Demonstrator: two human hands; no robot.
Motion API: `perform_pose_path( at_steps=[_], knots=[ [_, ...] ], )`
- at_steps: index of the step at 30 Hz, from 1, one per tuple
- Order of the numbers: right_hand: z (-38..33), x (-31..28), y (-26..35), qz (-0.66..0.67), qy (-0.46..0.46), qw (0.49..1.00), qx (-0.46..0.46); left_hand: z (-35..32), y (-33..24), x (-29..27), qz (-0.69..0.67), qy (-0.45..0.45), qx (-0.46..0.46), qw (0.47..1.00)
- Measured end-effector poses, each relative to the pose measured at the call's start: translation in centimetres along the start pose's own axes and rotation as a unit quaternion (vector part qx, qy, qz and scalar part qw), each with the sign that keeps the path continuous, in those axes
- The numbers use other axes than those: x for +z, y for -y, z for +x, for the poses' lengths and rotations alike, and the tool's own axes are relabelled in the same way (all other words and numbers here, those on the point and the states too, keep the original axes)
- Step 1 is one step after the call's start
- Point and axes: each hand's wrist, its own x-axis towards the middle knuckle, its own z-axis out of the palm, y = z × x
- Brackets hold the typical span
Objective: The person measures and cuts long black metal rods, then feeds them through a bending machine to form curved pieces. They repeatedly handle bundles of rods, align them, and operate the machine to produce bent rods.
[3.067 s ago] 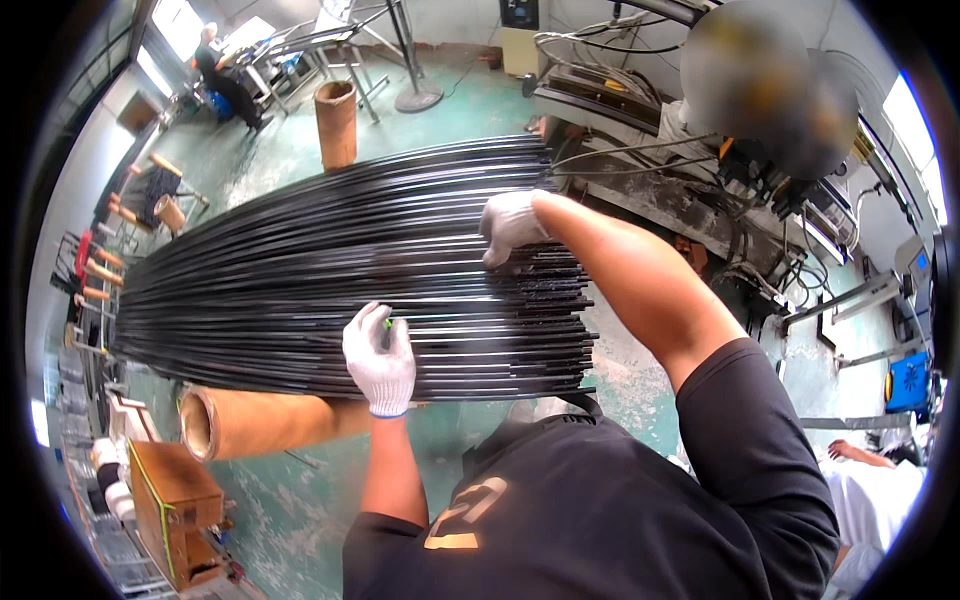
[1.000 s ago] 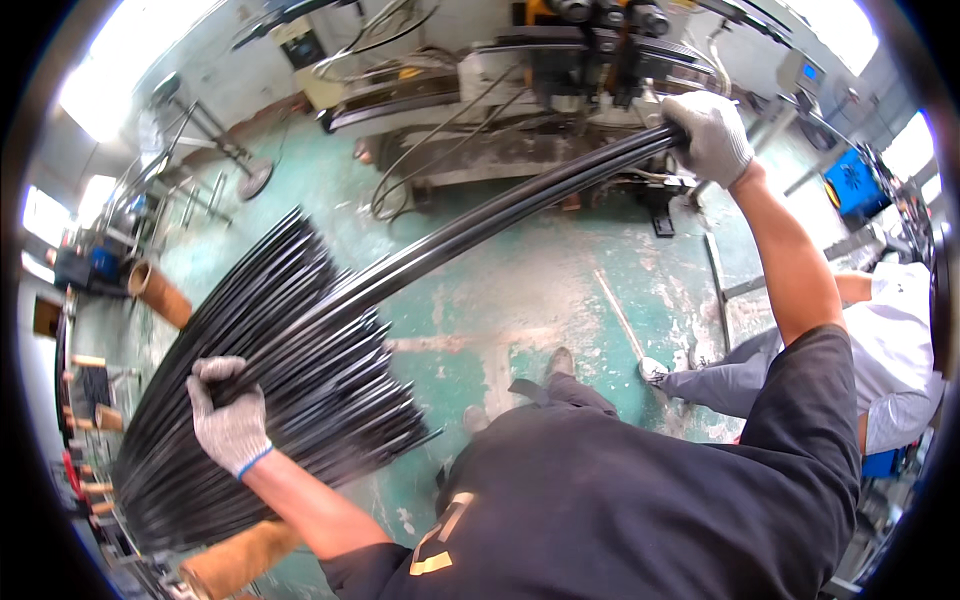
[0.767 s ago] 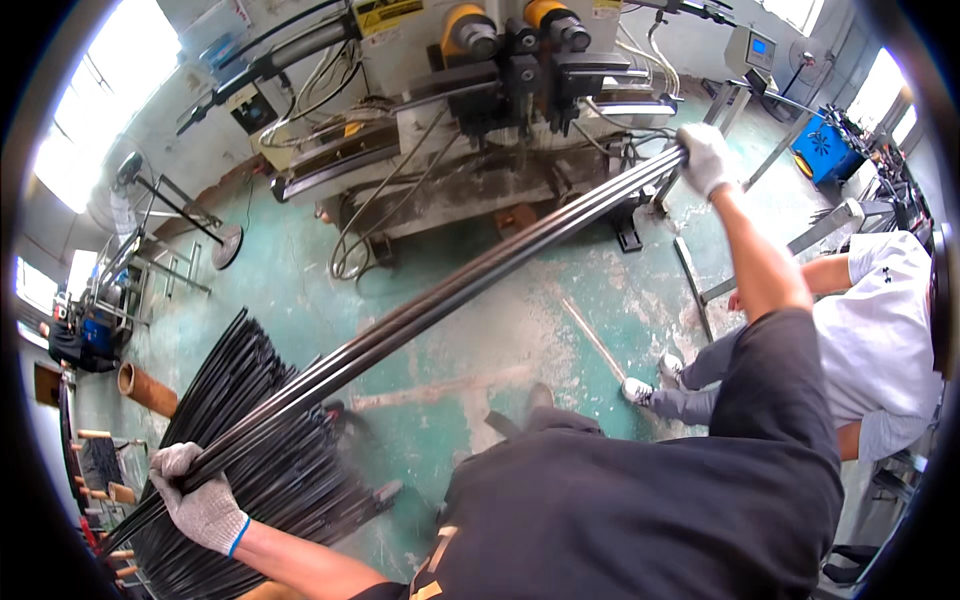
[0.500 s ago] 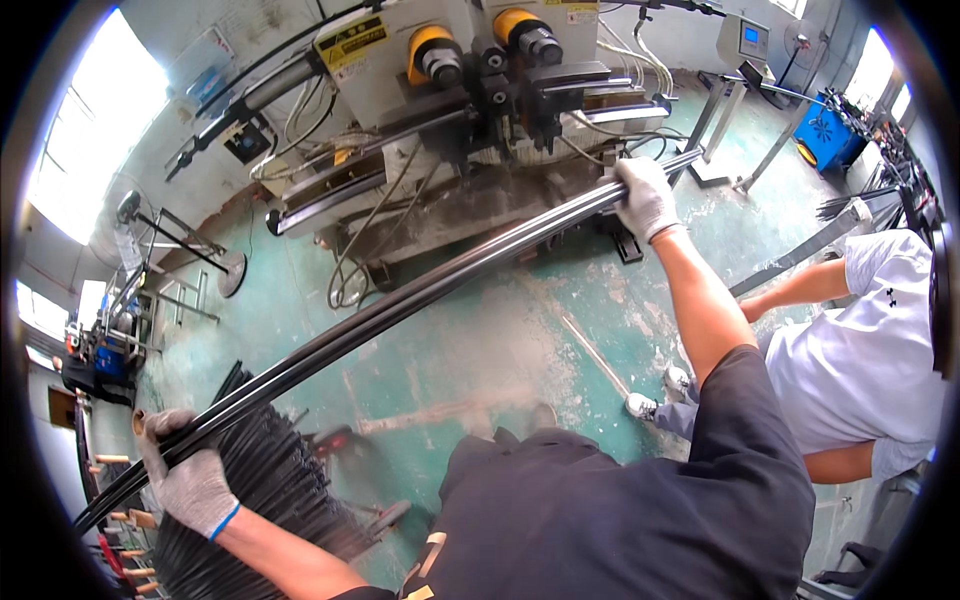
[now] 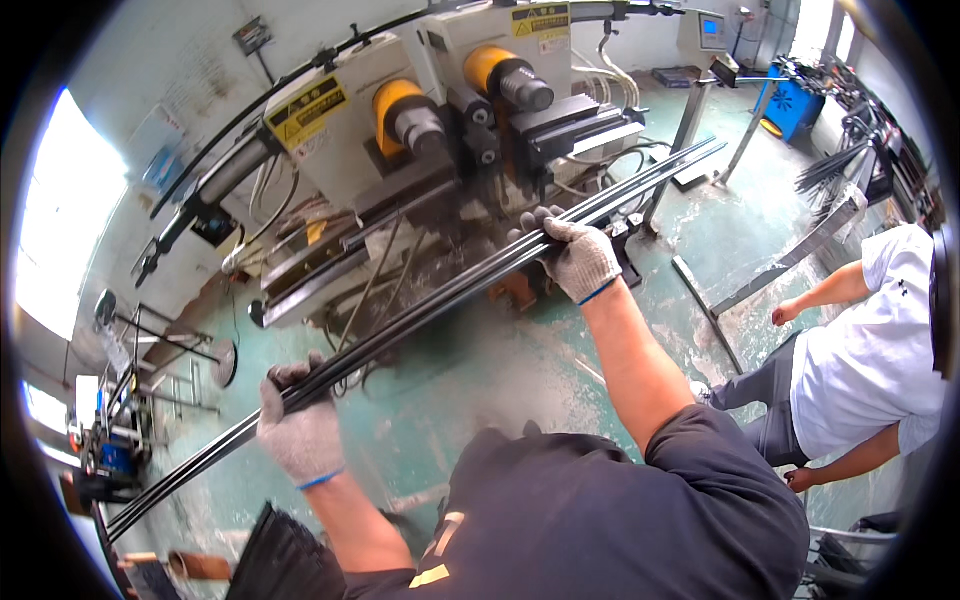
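Several long dark metal tubes (image 5: 430,312) lie across both my hands in a bundle, slanting from low on the left up to the right. My left hand (image 5: 300,425), in a light knit glove with a blue cuff edge, is closed round the bundle left of its middle. Farther up the bundle, my right hand (image 5: 578,255), gloved the same way, grips it with fingers wrapped over. The tubes' right ends (image 5: 705,150) spread slightly apart in the air. Just beyond the bundle stands a machine with two orange-collared cylinders (image 5: 400,115) and dark clamping blocks.
A stack of dark tubes (image 5: 285,555) sits low on the left. At right stands a co-worker in a white shirt (image 5: 865,340). A blue cabinet (image 5: 795,110), a control box with a screen (image 5: 712,32) and a metal stand (image 5: 690,125) are at the far right.
The bundle has come closer to the machine. My right hand now sits farther left on it, and my left hand has moved right and up. The co-worker's arms have shifted.
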Motion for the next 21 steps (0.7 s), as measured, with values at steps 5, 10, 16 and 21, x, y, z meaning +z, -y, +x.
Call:
perform_pose_path(
  at_steps=[5, 10, 16, 21],
  knots=[
    [9.8, -0.7, 3.9, -0.096, -0.056, 0.992, -0.054, 10.5, -9.1, -5.3, 0.009, 0.046, 0.041, 0.998],
    [16.2, 1.0, 3.3, -0.149, -0.171, 0.969, -0.1, 19.2, -12.6, -11.8, 0.132, 0.074, 0.042, 0.988],
    [25.0, 0.7, 1.7, -0.183, -0.196, 0.945, -0.188, 27.3, -6.3, -13.0, 0.2, -0.265, 0.068, 0.941],
    [29.8, 1.3, -1.3, -0.179, -0.184, 0.958, -0.128, 31.2, -5.6, -19.2, 0.157, -0.292, 0.011, 0.943]
  ],
)
